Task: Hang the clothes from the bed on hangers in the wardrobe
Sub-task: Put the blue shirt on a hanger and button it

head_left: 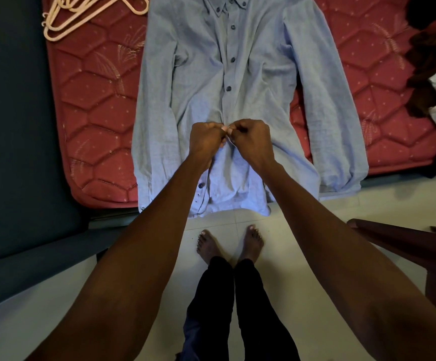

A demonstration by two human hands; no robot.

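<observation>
Feet: bare, on pale tiled floor (302, 230), directly nearer than the grip; open floor to either side of them.
Chair: dark wooden piece (404, 246) near and to the right of the grip, narrowing the floor on that side.
Mattress edge: red quilted mattress (94, 113) ends just nearer than the grip; shirt hem and both cuffs hang over that edge toward the floor.
Left side: dark wall or panel (16, 126) runs along the mattress, well left of the grip.
Left hand: left hand (206, 139) curled, fingertips pinching the shirt's front placket.
Right hand: right hand (250, 138) curled likewise, pinching the same placket; the two hands' fingertips meet at the centre line.
Button: whether a button sits between the fingers, cannot tell; hidden by knuckles.
Shirt: light blue shirt (263, 74) lies flat, front up, collar farthest from the grip, sleeves spread down both sides; dark buttons run beyond the grip, fastened.
Below grip: placket nearer than the hands gapes open.
Hangers: pale pink hangers (81, 16), a stack, far and left of the grip, on bare mattress, apart from the shirt.
Other clothes: dark and striped garments (435, 74) far right, apart from the shirt.
</observation>
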